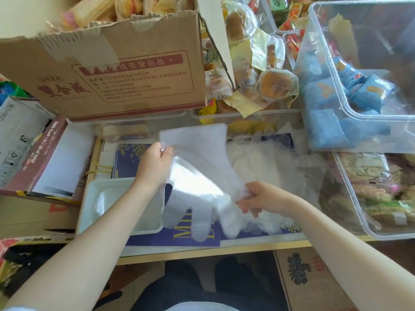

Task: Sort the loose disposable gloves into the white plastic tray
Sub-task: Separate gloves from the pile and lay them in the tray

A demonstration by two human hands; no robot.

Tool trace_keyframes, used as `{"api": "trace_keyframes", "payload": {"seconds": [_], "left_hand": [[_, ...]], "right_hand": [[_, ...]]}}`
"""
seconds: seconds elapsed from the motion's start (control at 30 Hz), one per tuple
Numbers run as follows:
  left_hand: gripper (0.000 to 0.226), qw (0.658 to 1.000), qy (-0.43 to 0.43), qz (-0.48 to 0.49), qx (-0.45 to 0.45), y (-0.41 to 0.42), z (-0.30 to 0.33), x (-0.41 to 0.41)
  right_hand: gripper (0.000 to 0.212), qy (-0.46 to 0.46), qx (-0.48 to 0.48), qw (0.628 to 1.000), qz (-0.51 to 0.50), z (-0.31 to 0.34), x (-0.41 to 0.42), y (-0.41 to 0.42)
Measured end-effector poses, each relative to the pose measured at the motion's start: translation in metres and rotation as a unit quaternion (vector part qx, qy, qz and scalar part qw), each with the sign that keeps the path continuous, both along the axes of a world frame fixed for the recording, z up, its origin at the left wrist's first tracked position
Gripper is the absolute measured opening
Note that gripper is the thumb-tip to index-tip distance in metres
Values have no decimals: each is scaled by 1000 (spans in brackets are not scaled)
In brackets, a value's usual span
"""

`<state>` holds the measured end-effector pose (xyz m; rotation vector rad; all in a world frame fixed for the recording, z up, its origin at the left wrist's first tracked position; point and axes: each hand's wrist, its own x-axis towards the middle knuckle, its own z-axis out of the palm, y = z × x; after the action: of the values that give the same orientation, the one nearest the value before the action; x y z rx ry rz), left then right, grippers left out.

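From the head camera, looking down, a person's two bare arms reached over a cluttered table [213, 252]. The left hand [155, 163] pinched the cuff edge of a clear disposable glove [202, 176] between thumb and fingers, lifting it. The right hand [258, 198] gripped the same glove lower down, near its thumb side, fingers curled into the plastic. The glove hung stretched between the two hands, its fingers pointing toward the person, above a dark blue printed mat [179, 239]. A pile of loose gloves [269, 167] lay on the table just behind the right hand. The white plastic tray [89, 198] sat under the left forearm, beside the held glove. A torn cardboard box [112, 70] stood behind, and clear plastic bins [336, 86] of packaged snacks crowded the right.
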<state>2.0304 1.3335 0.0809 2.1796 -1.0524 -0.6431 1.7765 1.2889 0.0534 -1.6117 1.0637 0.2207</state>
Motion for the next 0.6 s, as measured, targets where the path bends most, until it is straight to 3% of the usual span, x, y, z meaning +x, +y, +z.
{"api": "trace_keyframes", "payload": {"seconds": [0.13,0.3,0.4,0.5,0.6], "left_hand": [[30,999,-35,-5,41,3,-14,8],[36,999,-33,-17,26,7,-29,6],[37,998,-37,-34,27,9,-31,8],[34,998,-33,-48,24,10,-32,11],[32,997,-12,-73,24,10,-30,15]], "right_hand": [[47,130,-221,966,-35,-39,-19,-8],[78,232,-261,935,58,-63,-28,-5],[73,249,-298,919,74,-74,-30,2],[53,242,-364,897,63,-79,-31,3],[40,197,-374,906,36,-84,-31,-1]]}}
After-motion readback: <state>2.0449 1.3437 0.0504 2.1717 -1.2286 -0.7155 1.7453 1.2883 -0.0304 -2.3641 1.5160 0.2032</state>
